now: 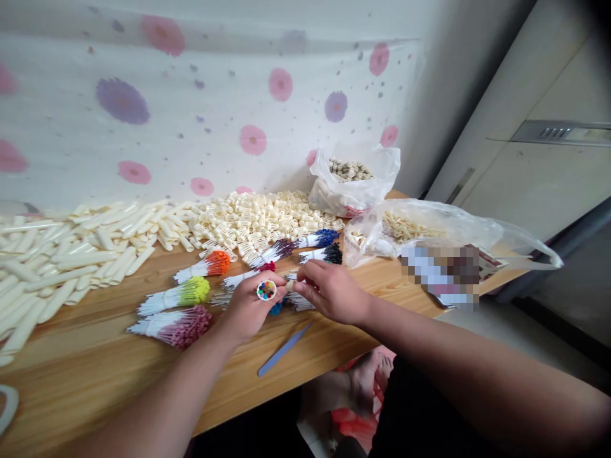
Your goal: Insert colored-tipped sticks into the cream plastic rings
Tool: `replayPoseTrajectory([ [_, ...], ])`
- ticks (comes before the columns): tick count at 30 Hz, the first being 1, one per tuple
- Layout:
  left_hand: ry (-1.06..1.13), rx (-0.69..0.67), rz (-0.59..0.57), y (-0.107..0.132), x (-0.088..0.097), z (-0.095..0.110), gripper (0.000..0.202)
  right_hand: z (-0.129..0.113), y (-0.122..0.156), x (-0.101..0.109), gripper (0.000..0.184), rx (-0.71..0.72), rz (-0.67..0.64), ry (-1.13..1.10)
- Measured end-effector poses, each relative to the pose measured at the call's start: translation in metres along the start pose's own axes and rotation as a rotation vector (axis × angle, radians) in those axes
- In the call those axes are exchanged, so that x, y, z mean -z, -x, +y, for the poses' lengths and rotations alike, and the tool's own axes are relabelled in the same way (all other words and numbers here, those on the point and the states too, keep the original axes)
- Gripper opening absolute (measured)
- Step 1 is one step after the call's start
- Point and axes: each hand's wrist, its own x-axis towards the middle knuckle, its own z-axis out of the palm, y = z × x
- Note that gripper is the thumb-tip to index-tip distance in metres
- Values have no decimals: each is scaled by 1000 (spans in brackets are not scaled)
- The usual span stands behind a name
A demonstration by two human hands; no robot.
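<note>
My left hand (248, 305) is closed around a round cream pen piece (266, 291) with several coloured tips showing inside its rim. Close beside it, my right hand (329, 289) pinches a small cream part (289, 286), partly hidden by the fingers. Bundles of thin white pen refills with coloured ends lie around both hands: orange (217, 262), yellow (195, 290) and pink (186, 326) to the left, dark blue (326, 238) and black (333, 253) behind. A teal bundle (277, 308) is mostly covered by my hands. Below them on the wooden table lies a flat blue-grey strip-like tool (284, 350).
Long cream pen barrels (71, 264) are heaped at the left, with a pile of short cream clip pieces (258, 216) behind the bundles. Two plastic bags of small parts, one upright (353, 191) and one lying open (429, 222), stand back right. The table's front edge (286, 388) is near.
</note>
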Motion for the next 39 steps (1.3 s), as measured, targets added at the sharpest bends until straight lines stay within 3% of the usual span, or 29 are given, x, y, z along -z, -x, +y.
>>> replayPoseTrajectory([
  [10, 29, 13, 40, -1, 0, 7, 16, 0, -4, -1, 15, 137, 81, 8],
  [15, 16, 10, 49, 0, 1, 7, 13, 0, -6, -2, 17, 14, 48, -6],
  [19, 34, 22, 61, 0, 1, 7, 16, 2, -5, -3, 11, 117, 74, -66],
  [24, 200, 81, -90, 0, 0, 1, 25, 8, -5, 0, 15, 275, 98, 71],
  [27, 154, 79, -128, 0, 0, 0, 24, 8, -4, 2, 15, 352, 68, 102],
  [34, -119, -34, 11, 2, 3, 10, 15, -3, -5, -12, 12, -20, 125, -189],
  [37, -119, -37, 46, 1, 2, 7, 11, 0, -7, -10, 9, 9, 124, -211],
  [39, -99, -51, 74, 0, 2, 1, 8, 1, -7, 3, 8, 52, 164, -200],
])
